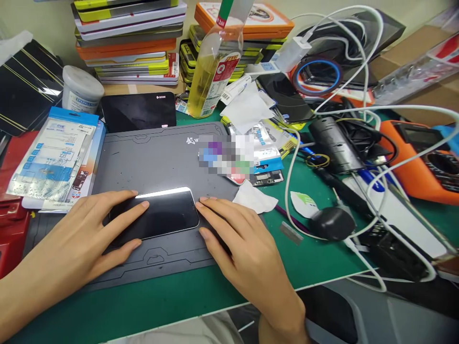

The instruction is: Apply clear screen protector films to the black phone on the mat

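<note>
A smartphone point(168, 215) with a dark screen lies face up on a grey work mat point(154, 157), a bright reflection along its far edge. My left hand point(96, 229) spans its left end: one finger rests on the glass, another touches the far edge, and the thumb is at the near edge. That left end is partly hidden under the hand. At the phone's right end is my right hand point(244, 248), with fingers stretched out and fingertips at the short edge. Nothing shows between the right fingers.
Behind the mat lie a dark tablet-like device point(139, 112) and an oil-like bottle point(215, 71). Packets point(50, 157) are stacked at left. White cables point(294, 181), a black round plug point(332, 223) and an orange multimeter point(419, 157) crowd the right.
</note>
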A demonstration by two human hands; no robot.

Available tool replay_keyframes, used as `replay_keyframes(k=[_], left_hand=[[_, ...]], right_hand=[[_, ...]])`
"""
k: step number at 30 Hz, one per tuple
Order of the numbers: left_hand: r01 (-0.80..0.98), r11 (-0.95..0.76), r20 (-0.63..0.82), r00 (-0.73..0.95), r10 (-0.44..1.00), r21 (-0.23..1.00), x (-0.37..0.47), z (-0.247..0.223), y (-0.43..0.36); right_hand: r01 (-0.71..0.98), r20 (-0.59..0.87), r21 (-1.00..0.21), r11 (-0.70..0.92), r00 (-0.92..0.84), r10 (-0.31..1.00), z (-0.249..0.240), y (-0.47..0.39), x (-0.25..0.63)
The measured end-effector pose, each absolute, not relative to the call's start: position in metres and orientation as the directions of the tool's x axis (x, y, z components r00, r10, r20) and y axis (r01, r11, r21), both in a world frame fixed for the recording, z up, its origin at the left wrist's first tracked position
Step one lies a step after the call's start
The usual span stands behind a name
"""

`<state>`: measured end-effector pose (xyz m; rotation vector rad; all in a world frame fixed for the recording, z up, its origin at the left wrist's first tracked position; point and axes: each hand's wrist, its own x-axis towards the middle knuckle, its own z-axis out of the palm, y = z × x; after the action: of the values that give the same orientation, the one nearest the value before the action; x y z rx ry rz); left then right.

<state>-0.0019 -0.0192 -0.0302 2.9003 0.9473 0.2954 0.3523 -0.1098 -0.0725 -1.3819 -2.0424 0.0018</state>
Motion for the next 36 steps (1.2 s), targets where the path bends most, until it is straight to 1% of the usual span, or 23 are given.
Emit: replay_keyframes(k=[5,9,13,18,20,24,28,32,36], left_hand=[[0.553,-0.823,0.189,0.801,0.567,0.127,-0.001,-0.032,-0.017],[0.545,-0.829,0.21,0.802,0.56,0.126,-0.002,-0.036,-0.014],[0.538,-0.824,0.217,0.796,0.566,0.175,-0.005,-0.04,-0.011],[0.552,-0.799,0.188,0.781,0.595,0.237,-0.007,-0.044,-0.008],[0.554,-0.8,0.181,0.783,0.595,0.231,-0.006,-0.045,-0.007],[0.546,-0.819,0.187,0.798,0.573,0.178,-0.003,-0.045,-0.005],[0.543,-0.815,0.19,0.795,0.576,0.203,-0.002,-0.046,-0.004],[0.549,-0.82,0.186,0.799,0.572,0.164,-0.002,-0.045,-0.004],[0.542,-0.822,0.204,0.797,0.569,0.175,0.0,-0.046,-0.004]], right_hand=[[0.817,0.521,-0.362,0.45,-0.223,0.824,-0.073,-0.11,0.353],[0.822,0.535,-0.34,0.456,-0.23,0.813,-0.074,-0.109,0.353],[0.815,0.548,-0.347,0.464,-0.225,0.806,-0.079,-0.109,0.354],[0.8,0.548,-0.382,0.463,-0.207,0.81,-0.085,-0.109,0.355],[0.798,0.543,-0.389,0.461,-0.205,0.814,-0.085,-0.109,0.355],[0.798,0.548,-0.379,0.469,-0.214,0.808,-0.085,-0.108,0.355],[0.798,0.563,-0.366,0.479,-0.22,0.797,-0.084,-0.107,0.355],[0.802,0.567,-0.361,0.476,-0.216,0.795,-0.086,-0.106,0.355],[0.802,0.571,-0.36,0.477,-0.215,0.792,-0.088,-0.106,0.355]])
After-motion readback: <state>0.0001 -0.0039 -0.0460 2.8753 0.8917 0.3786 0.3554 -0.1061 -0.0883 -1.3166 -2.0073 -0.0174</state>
